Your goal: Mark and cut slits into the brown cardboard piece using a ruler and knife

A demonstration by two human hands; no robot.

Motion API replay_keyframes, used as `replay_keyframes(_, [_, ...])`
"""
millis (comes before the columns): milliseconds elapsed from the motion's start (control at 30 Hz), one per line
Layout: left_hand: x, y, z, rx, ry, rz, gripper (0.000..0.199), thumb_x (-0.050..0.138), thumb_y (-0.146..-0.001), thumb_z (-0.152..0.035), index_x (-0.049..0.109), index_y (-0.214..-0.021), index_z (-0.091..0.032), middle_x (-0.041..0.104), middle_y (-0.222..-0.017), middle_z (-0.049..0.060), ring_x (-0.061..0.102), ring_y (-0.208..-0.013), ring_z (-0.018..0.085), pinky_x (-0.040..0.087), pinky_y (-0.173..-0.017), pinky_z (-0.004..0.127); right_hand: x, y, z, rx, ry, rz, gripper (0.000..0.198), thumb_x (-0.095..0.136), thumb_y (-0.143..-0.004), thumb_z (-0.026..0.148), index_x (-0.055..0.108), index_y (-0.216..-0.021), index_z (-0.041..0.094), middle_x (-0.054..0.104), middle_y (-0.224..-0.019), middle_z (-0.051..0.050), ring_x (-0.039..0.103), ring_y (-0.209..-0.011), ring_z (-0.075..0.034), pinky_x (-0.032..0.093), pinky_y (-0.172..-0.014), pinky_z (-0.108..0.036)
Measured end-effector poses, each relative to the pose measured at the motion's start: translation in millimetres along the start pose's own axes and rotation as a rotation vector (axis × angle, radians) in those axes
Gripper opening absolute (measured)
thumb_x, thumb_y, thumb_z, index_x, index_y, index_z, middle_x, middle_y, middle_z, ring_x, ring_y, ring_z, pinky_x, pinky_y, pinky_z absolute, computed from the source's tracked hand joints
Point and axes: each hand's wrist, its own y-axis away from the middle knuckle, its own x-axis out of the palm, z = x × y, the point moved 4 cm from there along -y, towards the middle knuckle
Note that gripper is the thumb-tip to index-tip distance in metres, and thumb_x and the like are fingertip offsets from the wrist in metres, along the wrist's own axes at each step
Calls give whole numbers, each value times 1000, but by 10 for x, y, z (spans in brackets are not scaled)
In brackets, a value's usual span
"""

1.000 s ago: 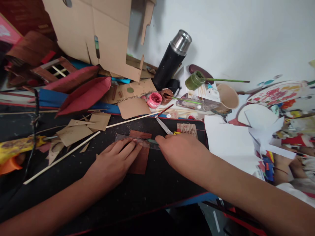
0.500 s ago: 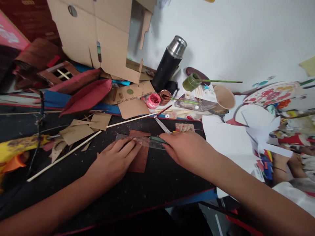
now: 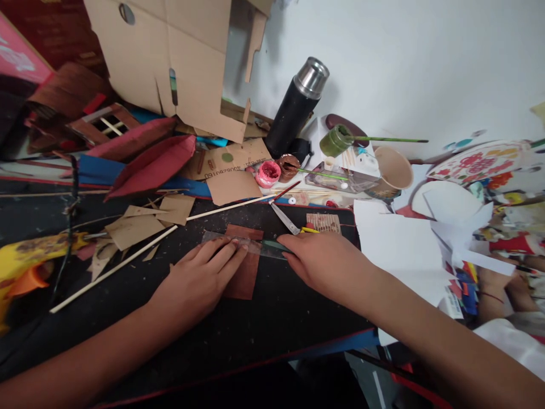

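My left hand (image 3: 198, 272) lies with fingers stretched over a clear ruler (image 3: 254, 246), pressing it down across a reddish-brown painted strip of card (image 3: 243, 277) on the black table. To its right, my right hand (image 3: 326, 264) is closed around a slim green craft knife (image 3: 275, 245). The knife's front end points left along the ruler, by the card's right edge; its blade is too small to make out. Just beyond my right hand lie scissors (image 3: 286, 219) with yellow on the handle and a piece of corrugated card (image 3: 323, 222).
Thin wooden sticks (image 3: 114, 268) and cardboard scraps (image 3: 135, 228) lie to the left, near a yellow glue gun (image 3: 36, 258). Behind stand pink (image 3: 268, 173) and brown (image 3: 288, 166) paint jars and a black flask (image 3: 293, 111). White paper (image 3: 395, 244) covers the right; another person's arm (image 3: 494, 289) shows there.
The view has shifted slightly, so most things sit a little farther right. Both hands keep nearly the same place on the ruler and the knife.
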Motion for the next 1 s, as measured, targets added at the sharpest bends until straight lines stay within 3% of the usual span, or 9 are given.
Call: replay_keyframes(1000, [-27, -21, -13, 4, -29, 6, 58, 49, -90, -5, 61, -146, -11, 74, -128, 15, 63, -119, 32, 57, -93, 45, 21, -109, 45, -32, 24, 24, 16, 57, -102, 18, 68, -113, 19, 79, -93, -9, 73, -76, -23, 36, -59, -31])
